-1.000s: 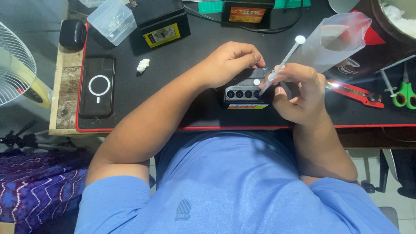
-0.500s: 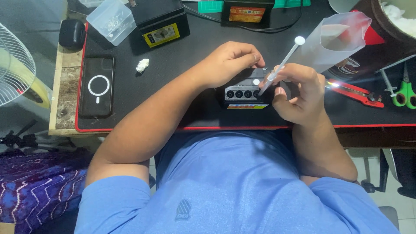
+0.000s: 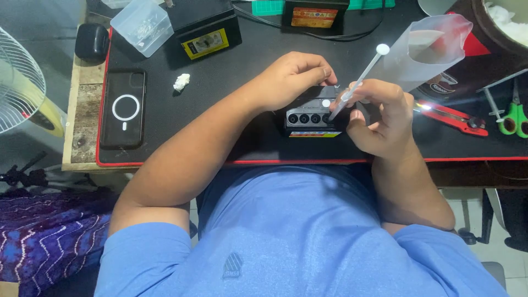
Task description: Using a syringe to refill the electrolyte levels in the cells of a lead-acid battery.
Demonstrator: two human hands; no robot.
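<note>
The small black battery (image 3: 312, 113) lies on the black desk mat (image 3: 231, 99), near its front edge and directly in front of the person. Its upper face carries a row of round dark openings; one white cap sits just above the row. A narrow strip label in yellow, red and blue runs along its front edge.

The left hand (image 3: 291, 77) rests on the rear left part of the battery, fingers curled over its top and touching it. The right hand (image 3: 379, 115) is closed around a thin white syringe-like tool (image 3: 357, 82), pinched between thumb and fingers. The tool is tilted, its round flat end pointing up and away, its tip at the rightmost opening of the row. The two hands are close together, on either side of the battery.

Packages and labels:
- A larger black battery (image 3: 203, 27) stands at the rear left of the mat, with a rectangular yellow label on its front face
- A dark box (image 3: 314, 14) at the rear centre bears an orange and yellow rectangular label
- A clear plastic container (image 3: 142, 26) sits left of the larger battery
- A clear plastic bag (image 3: 429, 47) lies just behind the right hand
- A phone (image 3: 123, 109) in a dark case with a white ring lies face down at the left edge of the mat
- Red-handled pliers (image 3: 451, 116) and green-handled scissors (image 3: 514, 113) lie to the right
</note>
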